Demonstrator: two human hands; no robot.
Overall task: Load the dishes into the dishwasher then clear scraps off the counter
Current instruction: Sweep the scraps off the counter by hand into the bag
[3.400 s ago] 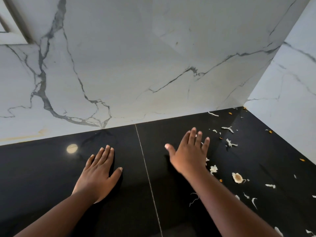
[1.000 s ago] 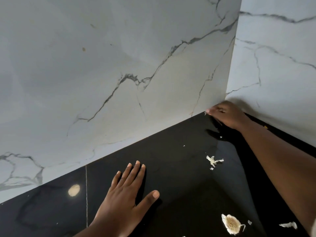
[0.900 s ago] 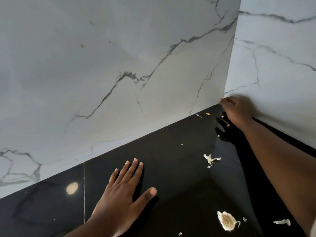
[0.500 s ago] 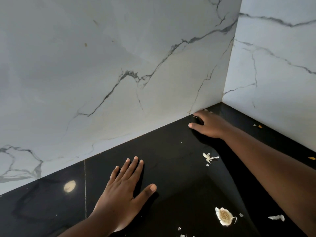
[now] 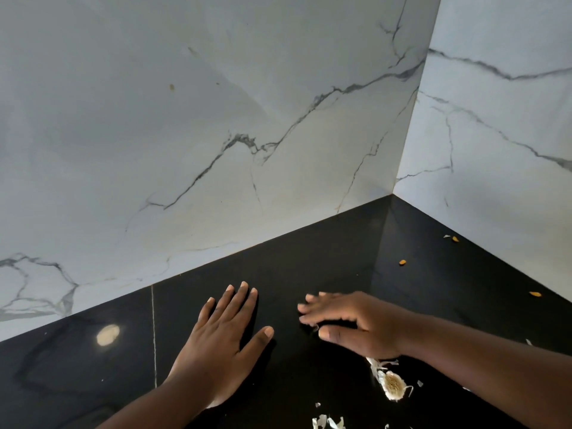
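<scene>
Since half a second ago, the right hand (image 5: 359, 326) has pulled back from the wall corner to a spot just right of the left hand (image 5: 223, 342), and the small white scrap that lay mid-surface is no longer in view there. The left hand has not moved.

Left hand: flat on the black surface (image 5: 309, 264), palm down, fingers straight and close together, thumb spread to the right. It holds nothing.

Right hand: low over the surface, fingers extended toward the left hand, thumb set below them. The fingertips are blurred. Whether it touches the surface or covers any scrap cannot be told.

Scraps:
- A round, fibrous root end (image 5: 392, 386) lies on the surface just under the right wrist, with a pale strip (image 5: 374, 365) touching its upper edge.
- White peels (image 5: 328, 422) lie at the lower edge of the view, near the root end.
- Three orange bits lie well apart on the right part of the surface: one (image 5: 402, 262) toward the corner, one (image 5: 455, 239) close to the right wall, one (image 5: 535, 294) further right.

White marble walls (image 5: 216, 134) with grey veins meet in a corner behind the surface. A round light spot (image 5: 107, 334) reflects on the surface left of the left hand, beside a thin seam (image 5: 153, 329).
</scene>
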